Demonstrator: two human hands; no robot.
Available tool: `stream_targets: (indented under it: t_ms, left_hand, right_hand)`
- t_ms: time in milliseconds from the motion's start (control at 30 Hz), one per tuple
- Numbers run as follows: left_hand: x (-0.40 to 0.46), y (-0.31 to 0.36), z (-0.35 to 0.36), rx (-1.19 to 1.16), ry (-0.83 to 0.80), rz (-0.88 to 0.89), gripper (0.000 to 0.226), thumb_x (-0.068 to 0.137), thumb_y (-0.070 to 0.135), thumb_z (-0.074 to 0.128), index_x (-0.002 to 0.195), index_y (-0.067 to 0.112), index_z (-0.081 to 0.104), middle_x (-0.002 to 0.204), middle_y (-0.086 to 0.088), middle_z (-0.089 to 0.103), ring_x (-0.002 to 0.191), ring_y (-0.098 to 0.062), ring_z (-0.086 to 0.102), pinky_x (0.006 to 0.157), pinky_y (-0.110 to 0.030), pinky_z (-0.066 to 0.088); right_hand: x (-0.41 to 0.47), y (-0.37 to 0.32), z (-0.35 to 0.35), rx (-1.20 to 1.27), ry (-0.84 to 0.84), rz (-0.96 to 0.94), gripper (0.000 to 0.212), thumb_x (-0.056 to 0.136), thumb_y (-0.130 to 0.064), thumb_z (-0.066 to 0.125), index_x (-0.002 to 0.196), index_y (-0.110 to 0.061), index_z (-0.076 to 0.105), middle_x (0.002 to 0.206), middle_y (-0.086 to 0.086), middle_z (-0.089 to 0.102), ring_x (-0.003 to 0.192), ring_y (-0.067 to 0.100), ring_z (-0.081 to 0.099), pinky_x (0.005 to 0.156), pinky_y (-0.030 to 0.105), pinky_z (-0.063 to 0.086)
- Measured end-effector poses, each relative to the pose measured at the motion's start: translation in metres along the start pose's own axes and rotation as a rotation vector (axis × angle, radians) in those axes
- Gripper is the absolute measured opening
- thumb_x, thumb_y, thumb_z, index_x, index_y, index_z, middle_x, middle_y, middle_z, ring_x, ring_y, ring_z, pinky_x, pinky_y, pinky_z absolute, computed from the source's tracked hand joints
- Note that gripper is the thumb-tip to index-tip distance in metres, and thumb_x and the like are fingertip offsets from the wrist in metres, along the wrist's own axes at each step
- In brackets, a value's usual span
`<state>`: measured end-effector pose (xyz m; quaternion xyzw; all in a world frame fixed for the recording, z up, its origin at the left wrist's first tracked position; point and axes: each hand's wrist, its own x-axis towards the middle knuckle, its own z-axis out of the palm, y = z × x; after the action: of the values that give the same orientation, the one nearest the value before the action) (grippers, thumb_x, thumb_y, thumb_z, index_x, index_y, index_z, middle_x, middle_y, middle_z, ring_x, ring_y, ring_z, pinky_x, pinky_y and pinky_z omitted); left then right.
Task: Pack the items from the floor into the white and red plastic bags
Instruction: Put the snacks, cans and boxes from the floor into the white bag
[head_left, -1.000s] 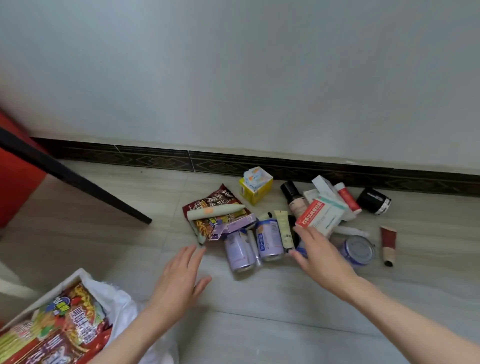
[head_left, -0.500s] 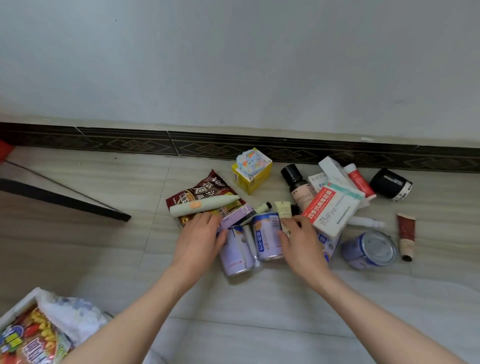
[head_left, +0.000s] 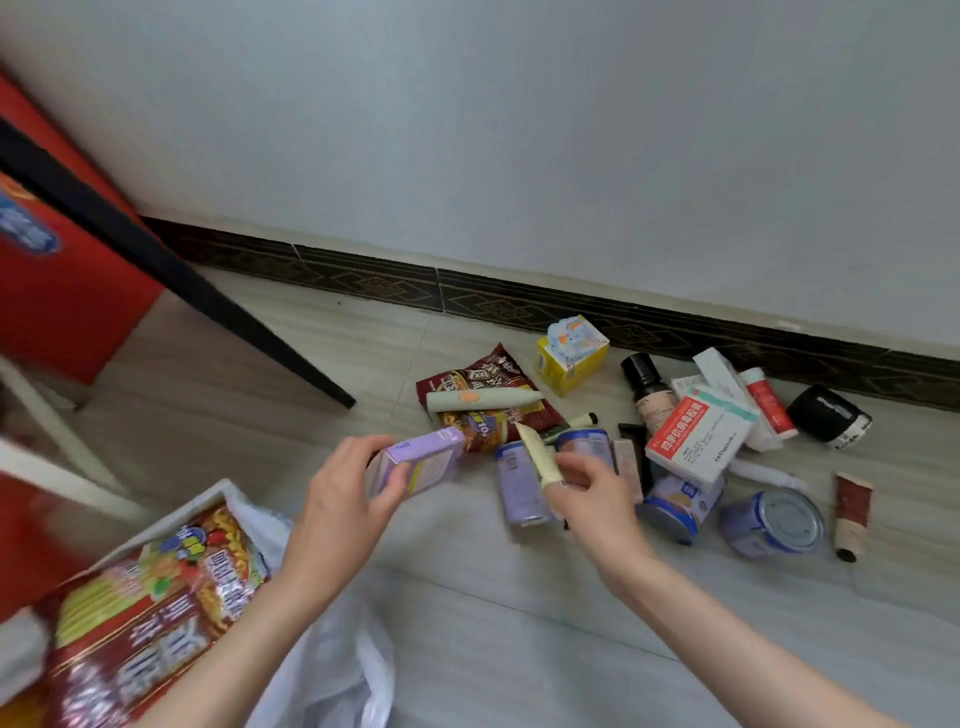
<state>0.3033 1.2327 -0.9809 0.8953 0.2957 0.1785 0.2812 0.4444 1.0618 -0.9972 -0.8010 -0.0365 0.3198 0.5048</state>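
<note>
Two hands busy: left hand (head_left: 337, 512) grips purple box (head_left: 421, 460), right hand (head_left: 592, 499) pinches yellow tube (head_left: 540, 457).

Pale tiled floor (head_left: 519, 649), scattered cans (head_left: 774, 525), boxes (head_left: 571, 353), tubes (head_left: 852, 512), snack packet (head_left: 483, 384)

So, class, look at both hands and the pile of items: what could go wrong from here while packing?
1. The right hand only pinches the pale tube near one end, so it may slip and fall onto the cans below.
2. The white bag already holds a big noodle pack; its mouth looks crowded, so the purple box in the left hand might miss it or snag.
</note>
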Motion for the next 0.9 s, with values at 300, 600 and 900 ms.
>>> stream_targets:
  t_ms: [300,600,900]
  left_hand:
    - [-0.110,-0.063,-0.172,0.078,0.289,-0.392,0.020,0.084,0.017,0.064,0.104,0.018,0.060,0.094,0.006,0.062,0.085,-0.017,0.056,0.069,-0.014,0.028]
    - [-0.217,-0.131,-0.199,0.066,0.190,-0.762,0.014,0.086,0.021,0.062,0.099,0.020,0.062,0.090,-0.008,0.070,0.084,-0.027,0.063,0.070,-0.032,0.041]
    - [-0.216,-0.157,-0.183,0.038,0.271,-0.797,0.030,0.085,0.013,0.063,0.113,0.013,0.057,0.110,-0.008,0.065,0.095,-0.025,0.058,0.077,-0.029,0.039]
  right_hand:
    - [-0.107,-0.075,0.126,-0.242,-0.514,-0.106,0.016,0.079,-0.012,0.061,0.093,-0.018,0.063,0.083,-0.002,0.064,0.069,0.009,0.055,0.058,0.019,0.040]
    - [-0.159,-0.042,0.207,-0.497,-0.649,-0.202,0.007,0.081,-0.020,0.057,0.076,-0.022,0.062,0.071,-0.009,0.057,0.063,0.003,0.049,0.052,0.014,0.036]
    - [-0.152,-0.029,0.237,-0.535,-0.731,-0.304,0.026,0.086,-0.020,0.060,0.112,-0.012,0.061,0.109,0.001,0.066,0.095,0.012,0.061,0.080,0.018,0.048]
